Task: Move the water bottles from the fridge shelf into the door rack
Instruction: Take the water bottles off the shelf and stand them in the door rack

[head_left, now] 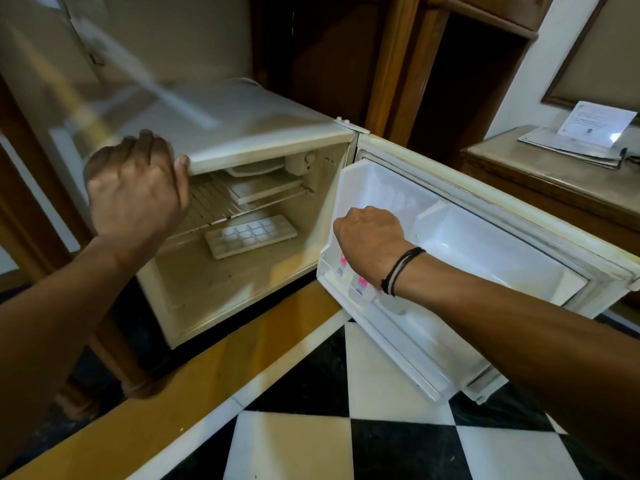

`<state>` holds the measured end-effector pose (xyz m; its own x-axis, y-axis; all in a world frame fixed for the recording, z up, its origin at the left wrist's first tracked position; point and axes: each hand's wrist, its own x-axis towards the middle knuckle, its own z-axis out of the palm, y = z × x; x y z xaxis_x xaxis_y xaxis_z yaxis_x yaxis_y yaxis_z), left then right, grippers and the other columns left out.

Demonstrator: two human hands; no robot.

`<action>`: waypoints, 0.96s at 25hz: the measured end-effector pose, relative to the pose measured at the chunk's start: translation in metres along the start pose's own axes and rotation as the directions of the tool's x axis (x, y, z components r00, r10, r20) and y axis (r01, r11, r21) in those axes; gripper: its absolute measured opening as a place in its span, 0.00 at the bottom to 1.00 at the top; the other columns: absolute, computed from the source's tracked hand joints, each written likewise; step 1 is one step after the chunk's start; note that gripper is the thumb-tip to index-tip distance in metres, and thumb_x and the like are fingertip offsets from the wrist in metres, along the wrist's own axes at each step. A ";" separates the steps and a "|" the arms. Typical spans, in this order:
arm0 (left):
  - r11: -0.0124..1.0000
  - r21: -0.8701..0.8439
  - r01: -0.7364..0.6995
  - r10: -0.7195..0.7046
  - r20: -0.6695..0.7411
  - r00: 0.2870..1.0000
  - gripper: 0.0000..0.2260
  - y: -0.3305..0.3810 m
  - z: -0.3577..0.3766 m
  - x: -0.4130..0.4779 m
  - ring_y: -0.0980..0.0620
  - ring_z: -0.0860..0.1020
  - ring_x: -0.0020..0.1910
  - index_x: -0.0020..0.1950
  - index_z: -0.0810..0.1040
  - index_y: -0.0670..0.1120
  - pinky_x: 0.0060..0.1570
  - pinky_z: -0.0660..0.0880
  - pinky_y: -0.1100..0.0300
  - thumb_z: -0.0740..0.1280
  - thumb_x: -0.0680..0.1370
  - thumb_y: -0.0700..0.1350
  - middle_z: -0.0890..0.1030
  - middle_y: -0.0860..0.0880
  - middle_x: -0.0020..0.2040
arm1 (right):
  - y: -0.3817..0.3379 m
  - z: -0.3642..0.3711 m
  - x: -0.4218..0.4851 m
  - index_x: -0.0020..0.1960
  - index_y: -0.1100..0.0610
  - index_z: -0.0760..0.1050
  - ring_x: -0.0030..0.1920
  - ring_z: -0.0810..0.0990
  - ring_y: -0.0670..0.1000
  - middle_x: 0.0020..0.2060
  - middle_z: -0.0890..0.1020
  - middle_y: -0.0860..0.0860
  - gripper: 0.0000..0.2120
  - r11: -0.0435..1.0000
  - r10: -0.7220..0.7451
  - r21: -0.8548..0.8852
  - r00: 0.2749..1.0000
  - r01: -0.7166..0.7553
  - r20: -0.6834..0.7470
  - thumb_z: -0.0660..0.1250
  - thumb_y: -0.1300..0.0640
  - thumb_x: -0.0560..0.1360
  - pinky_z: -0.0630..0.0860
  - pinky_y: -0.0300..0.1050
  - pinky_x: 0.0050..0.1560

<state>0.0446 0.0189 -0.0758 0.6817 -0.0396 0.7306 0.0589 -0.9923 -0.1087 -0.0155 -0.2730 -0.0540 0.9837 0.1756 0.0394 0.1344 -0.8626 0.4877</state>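
Small fridge [263,133] standing open on a raised ledge above a checkered floor [381,393]. Left hand [135,188] resting on the front top edge of the fridge, fingers together and curled over the corner, thumb pressed to the edge. Right of that hand, inside the cabinet: a wire shelf [221,206] bearing a flat white tray, and below it an ice tray [251,235] lying on the fridge floor. Right hand [369,244] reaching down into the door rack [349,306] of the open door [502,244], back of the hand upward, fingers hidden beneath it; grip cannot be told. Dark cords [401,268] around that wrist. Directly under the right hand, two water bottles [362,284] with pink labels standing side by side in the door rack, only partly visible past the wrist; contact between fingers and bottles not discernible. Beyond the right arm, a wooden counter [554,188] carrying papers.
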 end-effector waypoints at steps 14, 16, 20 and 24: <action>0.999 -0.018 0.027 -0.027 0.003 1.000 0.30 0.003 0.002 0.001 0.30 0.82 0.69 0.75 0.77 0.34 0.66 0.74 0.37 0.49 0.91 0.56 0.81 0.31 0.72 | 0.024 0.046 0.029 0.68 0.56 0.71 0.59 0.79 0.55 0.60 0.77 0.54 0.18 0.994 0.032 -0.113 0.988 -0.015 0.148 0.67 0.58 0.79 0.78 0.50 0.59; 0.999 -0.016 0.030 -0.030 0.004 1.000 0.30 0.003 0.003 0.000 0.30 0.82 0.69 0.75 0.77 0.34 0.65 0.74 0.38 0.49 0.91 0.56 0.82 0.32 0.72 | 0.027 0.045 0.030 0.70 0.55 0.70 0.60 0.79 0.55 0.60 0.77 0.53 0.20 0.994 0.060 -0.101 0.988 -0.046 0.142 0.67 0.58 0.79 0.78 0.50 0.58; 1.000 -0.008 0.020 -0.020 -0.007 1.000 0.31 0.001 0.005 0.002 0.31 0.83 0.68 0.75 0.78 0.34 0.64 0.75 0.38 0.48 0.91 0.56 0.82 0.32 0.71 | 0.034 0.047 0.032 0.72 0.55 0.67 0.60 0.79 0.54 0.60 0.77 0.53 0.22 0.992 0.091 -0.093 0.989 -0.081 0.114 0.66 0.58 0.79 0.75 0.46 0.53; 0.999 -0.019 0.030 -0.031 -0.016 0.999 0.30 0.001 0.005 0.001 0.30 0.82 0.68 0.75 0.77 0.34 0.64 0.75 0.38 0.49 0.91 0.56 0.82 0.31 0.71 | 0.031 0.051 0.033 0.71 0.55 0.68 0.57 0.80 0.52 0.57 0.78 0.52 0.21 0.990 0.097 -0.113 0.990 -0.086 0.101 0.67 0.57 0.79 0.73 0.44 0.50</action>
<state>0.0492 0.0182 -0.0782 0.6679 -0.0109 0.7441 0.0661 -0.9951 -0.0739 0.0275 -0.3181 -0.0819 0.9991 0.0421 -0.0017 0.0353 -0.8155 0.5777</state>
